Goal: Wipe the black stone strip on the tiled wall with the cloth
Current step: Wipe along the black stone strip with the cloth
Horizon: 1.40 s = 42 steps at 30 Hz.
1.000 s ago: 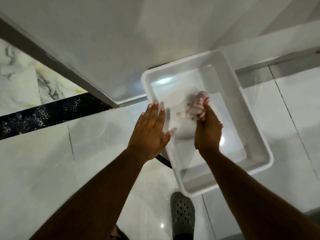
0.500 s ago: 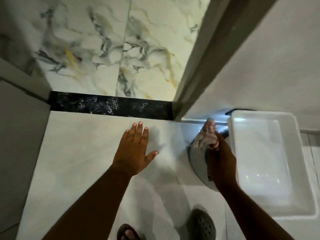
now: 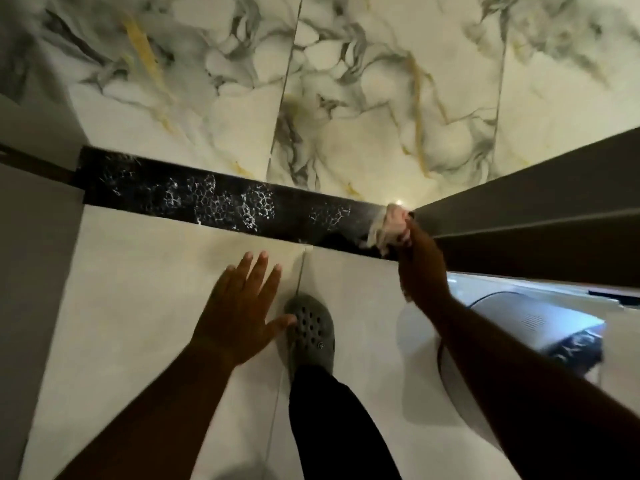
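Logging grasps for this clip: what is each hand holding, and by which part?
The right hand grips the bunched cloth by its lower end, pressing it on the black stone strip. The left hand holds nothing.

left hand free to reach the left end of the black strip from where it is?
Probably yes. The left hand is open and empty, spread over the pale floor tile just below the black strip, with nothing between them. The right hand presses the cloth at the right end.
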Available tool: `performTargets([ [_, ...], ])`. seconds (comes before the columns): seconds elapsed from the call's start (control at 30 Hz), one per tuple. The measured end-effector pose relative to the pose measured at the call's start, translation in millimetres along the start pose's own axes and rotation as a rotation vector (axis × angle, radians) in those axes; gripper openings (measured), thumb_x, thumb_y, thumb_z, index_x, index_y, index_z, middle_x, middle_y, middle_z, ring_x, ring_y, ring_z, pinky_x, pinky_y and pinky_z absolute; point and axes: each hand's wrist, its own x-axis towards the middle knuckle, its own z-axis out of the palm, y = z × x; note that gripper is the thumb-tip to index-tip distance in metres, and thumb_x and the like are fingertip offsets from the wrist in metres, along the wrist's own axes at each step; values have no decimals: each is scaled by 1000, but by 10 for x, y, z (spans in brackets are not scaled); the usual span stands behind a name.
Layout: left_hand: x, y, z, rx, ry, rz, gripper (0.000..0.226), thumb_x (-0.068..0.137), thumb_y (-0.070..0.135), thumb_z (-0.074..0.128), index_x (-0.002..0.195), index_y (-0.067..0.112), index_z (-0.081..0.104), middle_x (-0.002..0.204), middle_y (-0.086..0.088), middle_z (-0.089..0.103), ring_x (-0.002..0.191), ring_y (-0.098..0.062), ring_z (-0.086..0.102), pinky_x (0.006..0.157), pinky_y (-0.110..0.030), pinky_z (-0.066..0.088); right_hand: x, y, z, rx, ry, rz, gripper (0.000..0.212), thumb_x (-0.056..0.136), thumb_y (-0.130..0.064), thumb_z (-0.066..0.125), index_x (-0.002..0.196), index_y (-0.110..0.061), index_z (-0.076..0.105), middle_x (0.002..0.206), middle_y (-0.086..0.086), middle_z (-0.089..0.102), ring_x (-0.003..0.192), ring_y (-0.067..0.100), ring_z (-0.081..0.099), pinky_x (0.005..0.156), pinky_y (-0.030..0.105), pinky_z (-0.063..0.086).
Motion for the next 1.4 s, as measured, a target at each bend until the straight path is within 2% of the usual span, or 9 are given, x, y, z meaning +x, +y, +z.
performTargets([
  [0.1,610,-279,345,-67,46,-48,112,70,80,-27,162,18,-8,169,-17,-15,157,-35,-12,127,-49,0,747,187,328,-22,12,-11,25,105,-17,44,124,-14,60,108,6,70,95,15,63,90,43,53],
  [0.3,1325,-714,1311,-207,91,-253,112,77,82,8,162,10,2,170,-20,-8,158,-37,-7,127,-53,5,1424,967,853,-327,16,-43,41,103,-22,45,138,-3,50,124,23,60,112,40,56,93,54,46],
  [0.43,1356,-876,1826,-202,75,-414,128,70,96,5,161,6,-1,168,-26,-8,155,-47,-6,123,-61,5,1214,1288,1529,-458,7,62,70,98,-39,52,156,-13,24,163,24,15,151,43,8,121,59,2],
  [0.6,1429,-888,2051,-161,224,-341,125,75,94,28,160,4,18,167,-28,7,154,-52,4,123,-65,11,659,1463,1706,-572,-308,-463,80,96,-68,22,159,-22,2,165,20,-4,152,36,-15,120,48,-20],
  [0.7,1448,-933,2232,-110,324,-336,120,78,92,28,159,3,21,167,-28,12,154,-50,7,122,-65,13,443,1731,1427,-666,-362,-545,72,102,-58,17,158,-16,3,166,12,-12,152,37,-12,122,54,-12],
  [0.83,1476,-974,2317,-61,418,-329,117,80,89,32,160,3,20,168,-27,8,155,-47,4,122,-63,7,738,1746,1348,-726,-220,-200,68,103,-38,34,153,1,11,160,33,1,148,50,-6,119,67,0],
  [1.0,1483,-975,2344,-17,456,-345,115,81,87,31,159,3,21,167,-28,11,155,-48,7,121,-63,9,1331,1334,1583,-659,80,115,80,88,-54,9,158,-14,10,165,21,4,152,42,-1,119,59,-9],
  [1.2,1483,-968,2317,-21,473,-347,114,82,86,29,158,1,24,166,-29,14,153,-49,12,120,-65,13,748,1545,1460,-688,-313,-370,71,100,-61,9,156,-18,2,163,22,-4,150,39,-12,119,51,-18],
  [1.4,1486,-977,2335,-31,466,-353,114,81,87,28,161,5,16,168,-26,8,156,-45,4,124,-59,1,588,1647,1214,-318,-322,-227,64,100,-48,18,151,-11,24,164,18,7,152,38,-4,121,63,-2],
])
